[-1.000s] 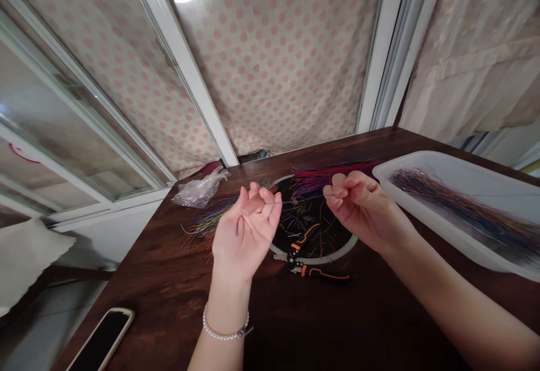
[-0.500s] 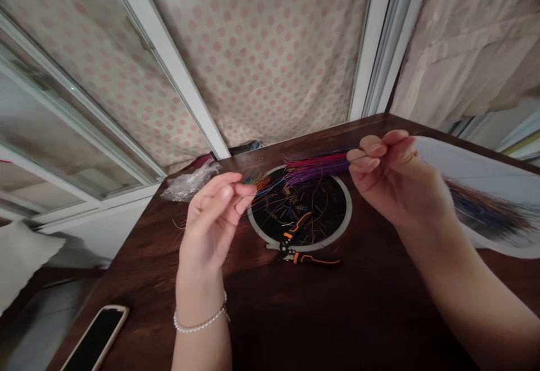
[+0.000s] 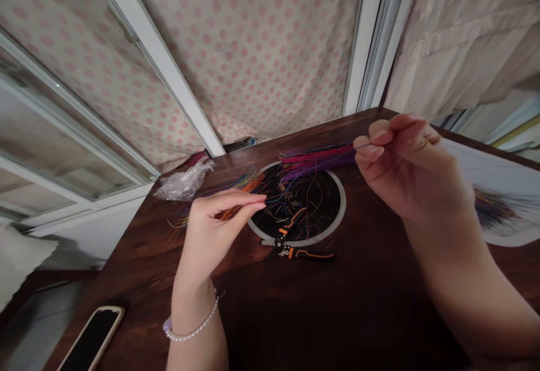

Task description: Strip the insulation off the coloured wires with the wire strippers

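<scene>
My left hand [image 3: 215, 230] is raised over the table, thumb and fingertips pinched on the end of a thin blue wire [image 3: 291, 191]. From there the wire runs up toward my right hand [image 3: 417, 171], whose thumb and fingers are closed on it; parts of it are hard to follow against the background. Below and between my hands lies a round black mat [image 3: 342, 205] with a pale rim, strewn with wire scraps. Wire strippers [image 3: 312, 254] with orange and black handles rest open at its near edge. A purple and red wire bundle [image 3: 312, 162] crosses the mat's far side.
Orange and mixed wires [image 3: 253, 182] lie partly behind my left hand. A crumpled clear plastic bag [image 3: 185, 182] sits at the far left. On the right, a white sheet or tray [image 3: 514, 238] bears more wires [image 3: 491, 205]. A phone [image 3: 93, 337] lies near the left edge.
My left hand has turned palm-down and moved slightly right, its fingers now straighter in a pinch. My right hand has risen a little and shifted right. The view has tilted slightly.
</scene>
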Tool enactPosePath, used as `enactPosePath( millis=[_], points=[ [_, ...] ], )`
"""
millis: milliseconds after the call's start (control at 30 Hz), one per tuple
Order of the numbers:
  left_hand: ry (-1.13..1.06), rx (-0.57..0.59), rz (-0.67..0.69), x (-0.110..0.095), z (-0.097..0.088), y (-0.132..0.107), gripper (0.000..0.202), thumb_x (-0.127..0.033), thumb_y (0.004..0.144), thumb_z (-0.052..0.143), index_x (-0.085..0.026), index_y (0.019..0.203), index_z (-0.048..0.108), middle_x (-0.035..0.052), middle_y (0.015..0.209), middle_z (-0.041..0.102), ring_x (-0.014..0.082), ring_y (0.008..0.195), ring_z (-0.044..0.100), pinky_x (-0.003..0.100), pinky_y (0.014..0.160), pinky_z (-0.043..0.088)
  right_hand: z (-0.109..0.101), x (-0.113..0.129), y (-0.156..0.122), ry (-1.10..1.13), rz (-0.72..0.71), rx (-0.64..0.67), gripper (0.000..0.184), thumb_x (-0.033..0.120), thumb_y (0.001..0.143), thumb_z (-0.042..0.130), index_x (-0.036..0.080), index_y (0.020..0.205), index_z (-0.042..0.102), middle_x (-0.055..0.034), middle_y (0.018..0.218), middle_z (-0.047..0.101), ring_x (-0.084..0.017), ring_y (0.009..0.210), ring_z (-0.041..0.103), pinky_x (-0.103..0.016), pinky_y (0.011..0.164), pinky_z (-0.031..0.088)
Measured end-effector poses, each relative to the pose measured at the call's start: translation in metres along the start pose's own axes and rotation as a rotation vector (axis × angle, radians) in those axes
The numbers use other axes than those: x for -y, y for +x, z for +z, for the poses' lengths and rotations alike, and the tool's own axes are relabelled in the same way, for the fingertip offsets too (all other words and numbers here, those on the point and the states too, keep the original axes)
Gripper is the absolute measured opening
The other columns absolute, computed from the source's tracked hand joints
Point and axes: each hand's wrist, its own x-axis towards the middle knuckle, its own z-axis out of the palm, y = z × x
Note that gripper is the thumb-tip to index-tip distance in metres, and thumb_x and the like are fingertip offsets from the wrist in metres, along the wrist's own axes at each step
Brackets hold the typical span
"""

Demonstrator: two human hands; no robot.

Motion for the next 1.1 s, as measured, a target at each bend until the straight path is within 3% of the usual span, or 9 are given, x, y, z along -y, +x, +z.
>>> enactPosePath(
  millis=[167, 267, 433, 567, 733, 800, 933, 1000, 1100],
  points=[
    [0.092, 0.091, 0.018, -0.001, 0.0, 0.001, 0.01, -0.019, 0.083, 0.072, -0.022, 0.082, 0.081, 0.0032, 0.078, 0.079, 0.0156, 0.069, 0.069, 0.026, 0.065, 0.053, 0.0, 0.001, -0.004, -0.083, -0.052, 0.026, 0.016, 0.037, 0.063, 0.092, 0.032, 0.071, 0.079, 0.0078, 0.067, 0.071, -0.006, 0.063, 0.065, -0.017, 0.061, 0.056],
    [0.17, 0.137, 0.053, 0.0, 0.001, 0.001, 0.015, -0.016, 0.088, 0.065, -0.02, 0.085, 0.08, 0.0023, 0.075, 0.074, 0.0132, 0.065, 0.063, 0.024, 0.06, 0.047, -0.004, 0.003, -0.006, -0.116, -0.084, 0.104, 0.01, 0.036, 0.071, 0.088, 0.032, 0.074, 0.079, 0.0069, 0.069, 0.072, -0.007, 0.064, 0.066, -0.02, 0.062, 0.055],
    [0.181, 0.021, 0.088, 0.0, -0.003, 0.0, 0.02, -0.013, 0.089, 0.059, -0.019, 0.076, 0.072, -0.0005, 0.073, 0.07, 0.0119, 0.069, 0.062, 0.022, 0.064, 0.048, -0.021, 0.003, 0.002, -0.124, -0.142, 0.343, 0.005, 0.034, 0.08, 0.082, 0.029, 0.079, 0.08, 0.0043, 0.065, 0.07, -0.006, 0.059, 0.063, -0.021, 0.056, 0.052],
    [0.04, -0.051, 0.105, 0.001, -0.008, 0.0, 0.017, -0.011, 0.087, 0.06, -0.02, 0.076, 0.07, -0.0028, 0.071, 0.07, 0.0106, 0.065, 0.064, 0.02, 0.062, 0.05, -0.026, 0.0, 0.008, -0.107, -0.206, 0.356, 0.003, 0.031, 0.08, 0.081, 0.029, 0.082, 0.08, 0.0054, 0.066, 0.071, -0.006, 0.064, 0.066, -0.019, 0.058, 0.052],
    [0.042, 0.053, 0.114, 0.003, -0.002, 0.004, 0.02, -0.007, 0.085, 0.061, -0.02, 0.073, 0.071, -0.0022, 0.069, 0.071, 0.0106, 0.065, 0.064, 0.02, 0.062, 0.05, -0.02, 0.004, 0.006, -0.086, -0.252, 0.377, 0.004, 0.035, 0.08, 0.081, 0.031, 0.08, 0.08, 0.0075, 0.063, 0.068, -0.004, 0.058, 0.063, -0.017, 0.057, 0.051],
    [0.033, 0.071, 0.134, 0.004, 0.0, 0.005, 0.021, -0.008, 0.086, 0.061, -0.02, 0.073, 0.071, -0.0022, 0.069, 0.071, 0.0106, 0.065, 0.064, 0.021, 0.063, 0.049, -0.019, 0.008, 0.004, -0.116, -0.239, 0.37, 0.005, 0.036, 0.078, 0.083, 0.032, 0.077, 0.079, 0.0079, 0.058, 0.063, -0.004, 0.053, 0.058, -0.017, 0.051, 0.048],
    [-0.004, -0.006, 0.151, 0.009, -0.004, 0.005, 0.02, -0.007, 0.086, 0.063, -0.02, 0.074, 0.072, -0.0021, 0.07, 0.07, 0.0104, 0.065, 0.062, 0.022, 0.064, 0.048, -0.014, 0.012, 0.0, -0.174, -0.225, 0.38, 0.007, 0.039, 0.077, 0.083, 0.033, 0.075, 0.079, 0.0079, 0.052, 0.056, -0.003, 0.04, 0.038, -0.017, 0.039, 0.035],
    [-0.116, 0.055, 0.16, 0.011, -0.009, 0.003, 0.018, -0.011, 0.088, 0.065, -0.02, 0.074, 0.072, -0.0015, 0.068, 0.068, 0.0111, 0.064, 0.06, 0.024, 0.062, 0.047, -0.01, 0.012, -0.003, -0.152, -0.228, 0.339, 0.007, 0.039, 0.076, 0.084, 0.034, 0.074, 0.079, 0.0079, 0.052, 0.056, -0.003, 0.041, 0.039, -0.018, 0.038, 0.034],
    [-0.376, 0.181, 0.218, 0.013, -0.016, -0.001, 0.018, -0.026, 0.092, 0.067, -0.02, 0.074, 0.071, -0.0002, 0.064, 0.063, 0.0134, 0.063, 0.057, 0.027, 0.059, 0.046, -0.006, 0.012, -0.009, -0.118, -0.235, 0.285, 0.007, 0.038, 0.076, 0.084, 0.036, 0.074, 0.079, 0.0077, 0.053, 0.059, -0.005, 0.048, 0.052, -0.02, 0.038, 0.037]
  ],
)
